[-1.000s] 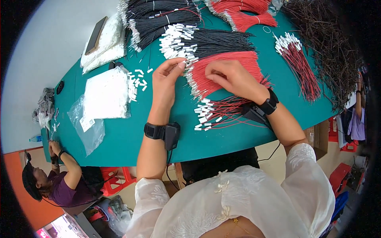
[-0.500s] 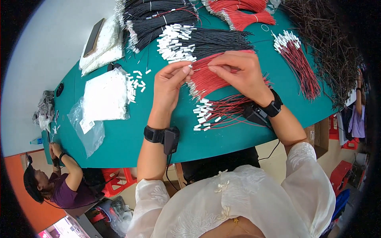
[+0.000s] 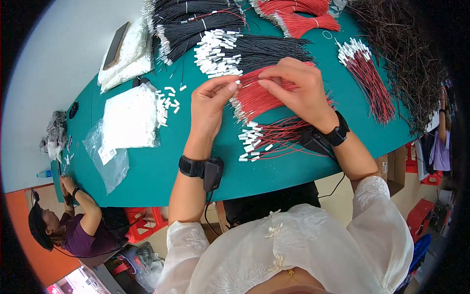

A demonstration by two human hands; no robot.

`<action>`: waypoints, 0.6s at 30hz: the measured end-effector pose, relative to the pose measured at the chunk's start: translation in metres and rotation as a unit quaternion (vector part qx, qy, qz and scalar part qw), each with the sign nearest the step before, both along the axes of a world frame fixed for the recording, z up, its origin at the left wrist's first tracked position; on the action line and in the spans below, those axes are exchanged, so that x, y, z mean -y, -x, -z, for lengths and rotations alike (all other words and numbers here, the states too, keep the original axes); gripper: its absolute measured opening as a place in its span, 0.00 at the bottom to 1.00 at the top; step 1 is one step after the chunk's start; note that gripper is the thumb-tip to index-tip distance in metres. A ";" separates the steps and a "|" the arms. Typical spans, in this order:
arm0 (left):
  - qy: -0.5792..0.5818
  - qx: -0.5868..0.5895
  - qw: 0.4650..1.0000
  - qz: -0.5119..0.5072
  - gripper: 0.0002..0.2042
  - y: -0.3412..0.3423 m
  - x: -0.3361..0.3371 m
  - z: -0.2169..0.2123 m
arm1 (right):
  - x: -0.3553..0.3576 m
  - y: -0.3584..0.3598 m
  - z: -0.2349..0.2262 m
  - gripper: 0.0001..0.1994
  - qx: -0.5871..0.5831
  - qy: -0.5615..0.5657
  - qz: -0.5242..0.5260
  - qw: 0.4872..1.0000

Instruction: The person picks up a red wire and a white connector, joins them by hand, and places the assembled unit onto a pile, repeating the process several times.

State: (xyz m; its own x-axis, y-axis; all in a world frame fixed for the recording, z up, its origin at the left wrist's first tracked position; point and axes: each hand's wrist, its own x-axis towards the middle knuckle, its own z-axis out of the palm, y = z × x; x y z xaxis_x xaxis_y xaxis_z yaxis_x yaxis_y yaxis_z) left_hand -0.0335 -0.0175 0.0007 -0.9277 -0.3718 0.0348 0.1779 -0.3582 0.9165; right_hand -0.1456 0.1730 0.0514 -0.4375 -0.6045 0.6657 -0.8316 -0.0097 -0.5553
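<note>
Above the piles of wire, my left hand [image 3: 211, 98] is closed, its thumb and forefinger pinching a small white connector housing [image 3: 238, 82]. To its right, my right hand [image 3: 296, 88] pinches a thin red wire, mostly hidden against the red wires behind it. A short gap separates the fingertips of both hands. Beneath them lies a pile of red wires [image 3: 259, 100] with bare metal-tipped ends on the left. Nearer to me are red wires with white housings [image 3: 251, 142] on their ends. Black wires [image 3: 269, 48] with white housings [image 3: 215, 51] lie just beyond.
Loose white housings [image 3: 166, 108] spill beside a white bag [image 3: 129, 117] on the green table [image 3: 240, 183]. Bundled black wires [image 3: 196, 29] and red bundles [image 3: 303, 22] lie at the back. At right are a housed red bundle [image 3: 369, 83] and a dark wire heap [image 3: 401, 59]. A co-worker [image 3: 81, 220] sits at left.
My right hand has shifted slightly, its fingers a little higher. The white housing shows more plainly at my left fingertips, and the wire's metal tip, seen before between the hands, is harder to make out.
</note>
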 end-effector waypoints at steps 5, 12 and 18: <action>0.014 0.004 1.000 0.004 0.11 -0.001 -0.002 -0.001 | -0.001 0.003 0.000 0.05 -0.024 -0.007 -0.003 1.000; 0.014 0.002 1.000 0.013 0.09 -0.001 -0.001 0.001 | -0.001 0.004 0.000 0.04 -0.027 -0.006 -0.013 1.000; -0.003 0.000 1.000 0.029 0.09 -0.001 0.000 0.002 | -0.001 0.006 0.002 0.05 -0.042 -0.016 -0.017 0.999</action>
State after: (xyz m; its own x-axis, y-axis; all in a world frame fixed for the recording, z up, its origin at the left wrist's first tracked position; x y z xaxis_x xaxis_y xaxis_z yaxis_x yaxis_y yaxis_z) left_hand -0.0328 -0.0172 -0.0017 -0.9479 -0.3169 0.0327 0.1561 -0.3726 0.9148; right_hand -0.1513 0.1743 0.0494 -0.3589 -0.6397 0.6797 -0.8752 -0.0223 -0.4832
